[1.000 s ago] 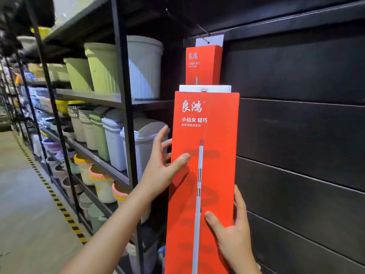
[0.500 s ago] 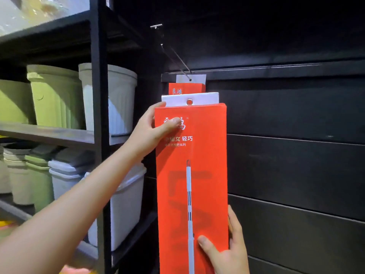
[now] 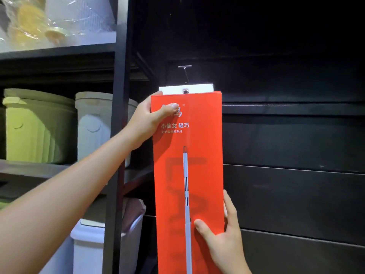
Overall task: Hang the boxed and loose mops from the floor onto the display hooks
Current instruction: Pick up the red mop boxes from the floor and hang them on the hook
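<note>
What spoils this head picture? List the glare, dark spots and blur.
Head view: glare whitens the white tab above the red box; the wall above the hook sinks into black; the wrapped goods on the top shelf are blurred; the left hand shades the box.

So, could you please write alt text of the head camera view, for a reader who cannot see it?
Two hands hold a tall red mop box upright against a dark slatted wall, its white hang tab just below a metal display hook. The left hand grips the top corner, the right hand a lower edge; shelved plastic bins stand left.
</note>
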Tool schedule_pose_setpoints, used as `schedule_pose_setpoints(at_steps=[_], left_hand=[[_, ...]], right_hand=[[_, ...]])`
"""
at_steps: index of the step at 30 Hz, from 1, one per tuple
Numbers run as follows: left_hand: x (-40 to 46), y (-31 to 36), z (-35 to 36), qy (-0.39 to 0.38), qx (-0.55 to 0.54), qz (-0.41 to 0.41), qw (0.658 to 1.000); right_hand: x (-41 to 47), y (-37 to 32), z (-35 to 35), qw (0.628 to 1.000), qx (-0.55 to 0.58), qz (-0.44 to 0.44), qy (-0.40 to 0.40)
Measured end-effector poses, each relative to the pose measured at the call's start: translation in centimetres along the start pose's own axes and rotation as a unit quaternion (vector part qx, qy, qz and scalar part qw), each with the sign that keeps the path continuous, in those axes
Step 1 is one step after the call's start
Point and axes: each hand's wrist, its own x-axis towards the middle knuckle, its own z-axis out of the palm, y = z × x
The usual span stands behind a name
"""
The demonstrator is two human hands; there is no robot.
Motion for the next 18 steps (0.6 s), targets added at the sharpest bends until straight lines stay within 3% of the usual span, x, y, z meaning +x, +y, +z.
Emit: schedule_pose_setpoints(at_steps=[18], left_hand=[[7.0,-2.8,-0.8,0.038,0.025,0.018,0.999]], right_hand=[[6.7,2.8,2.4,0.998,0.002,-0.062,0.030]])
